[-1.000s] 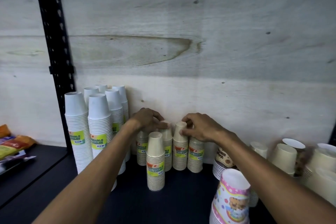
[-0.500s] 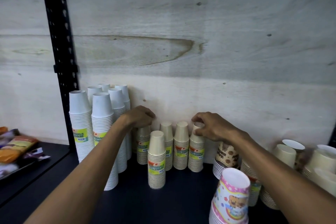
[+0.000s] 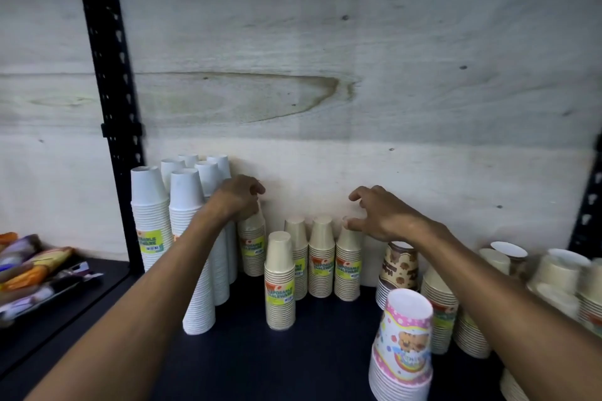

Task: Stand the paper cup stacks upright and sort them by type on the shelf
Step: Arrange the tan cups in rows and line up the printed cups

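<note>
Nearest, at the lower right, a stack of pink paper cups with a cartoon bear print (image 3: 404, 345) stands upside down on the dark shelf board (image 3: 247, 355); its bottom is cut off by the picture edge. Behind it, the cream bowl-shaped cup stacks (image 3: 439, 303) on the right are blurred and partly hidden by the right forearm, so their labels cannot be read. In the middle, one short stack of beige paper cups with a yellow label (image 3: 280, 280) stands alone in front of a row of three similar beige stacks (image 3: 321, 257). The right hand (image 3: 381, 215) hovers over the right end of this row with fingers spread wide; its grip holds nothing, while half a second ago it was touching the top of that stack. The left hand (image 3: 239, 198) has moved left and its fingers curl over the top of another beige stack (image 3: 252, 244) beside the tall white paper cup stacks (image 3: 192, 244); the top cup is hidden, so I cannot tell if the grip really closes on it. At far left, colourful packets (image 3: 29, 264) are blurred.
</note>
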